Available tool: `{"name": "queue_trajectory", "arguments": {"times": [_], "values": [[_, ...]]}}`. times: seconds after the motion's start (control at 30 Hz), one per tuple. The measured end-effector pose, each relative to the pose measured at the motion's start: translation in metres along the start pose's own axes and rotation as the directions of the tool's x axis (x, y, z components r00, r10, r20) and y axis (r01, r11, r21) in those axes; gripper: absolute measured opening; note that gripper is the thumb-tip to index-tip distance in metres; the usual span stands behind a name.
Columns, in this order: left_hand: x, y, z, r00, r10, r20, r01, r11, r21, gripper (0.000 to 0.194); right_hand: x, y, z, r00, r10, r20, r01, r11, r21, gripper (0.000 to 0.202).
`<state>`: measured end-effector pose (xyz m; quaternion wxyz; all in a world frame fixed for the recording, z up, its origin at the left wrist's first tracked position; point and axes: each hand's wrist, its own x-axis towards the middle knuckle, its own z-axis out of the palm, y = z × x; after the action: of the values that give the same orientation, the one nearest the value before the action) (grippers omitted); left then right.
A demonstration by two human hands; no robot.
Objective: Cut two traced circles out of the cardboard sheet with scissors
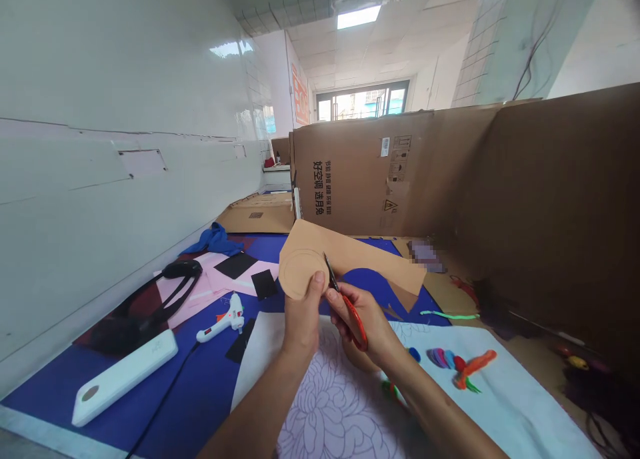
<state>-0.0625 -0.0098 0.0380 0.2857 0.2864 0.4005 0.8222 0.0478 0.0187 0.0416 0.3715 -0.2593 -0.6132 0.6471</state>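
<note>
My left hand (pixel 306 315) grips a sheet of tan cardboard (pixel 363 249), its thumb pressed on a drawn circle (pixel 299 272) at the left end. Red-handled scissors (pixel 356 322) are in my right hand (pixel 367 315), their dark blades pointing up along the circle's right edge. The sheet is raised above the table and slants off to the right, with a curved cut-out along its lower side. Beneath both hands lies white paper with a flower line drawing (pixel 327 405). My right fingers are partly hidden behind the scissor handles.
A white glue gun (pixel 223 319) with a black cord, a long white device (pixel 125 377) and black squares (pixel 264 284) lie to the left. Coloured fuzzy pieces (pixel 475 369) rest on the right of the paper. Large cardboard panels (pixel 360 172) stand behind and to the right.
</note>
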Motion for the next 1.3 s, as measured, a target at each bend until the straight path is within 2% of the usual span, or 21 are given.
{"name": "queue_trajectory", "arguments": {"times": [0.1,0.3,0.43,0.67,1.03,1.3], "values": [[0.002,0.000,0.000,0.998,0.031,-0.056,-0.028,0.999,0.038,0.045,-0.001,0.004,0.002,1.000,-0.006,0.025,0.006,1.000,0.022,0.057],[-0.002,0.001,0.003,0.997,-0.032,-0.066,0.034,0.999,0.027,0.044,0.002,0.012,-0.006,0.997,-0.029,0.078,0.027,0.999,0.029,0.052],[-0.001,-0.002,0.002,0.997,-0.012,-0.081,0.017,0.998,0.055,0.042,0.004,0.014,-0.009,0.993,-0.047,0.104,0.043,0.998,0.042,0.051],[0.000,-0.008,-0.002,0.998,0.049,-0.040,-0.045,0.994,0.096,0.034,0.002,0.009,-0.011,0.992,-0.076,0.105,0.074,0.997,0.019,0.057],[0.000,-0.010,-0.002,0.997,0.065,-0.032,-0.061,0.993,0.104,0.034,0.003,0.014,-0.014,0.989,-0.103,0.103,0.101,0.995,0.023,0.045],[-0.001,-0.006,0.002,0.998,0.042,-0.045,-0.038,0.996,0.083,0.043,0.003,0.014,-0.015,0.991,-0.084,0.102,0.081,0.996,0.037,0.045]]}}
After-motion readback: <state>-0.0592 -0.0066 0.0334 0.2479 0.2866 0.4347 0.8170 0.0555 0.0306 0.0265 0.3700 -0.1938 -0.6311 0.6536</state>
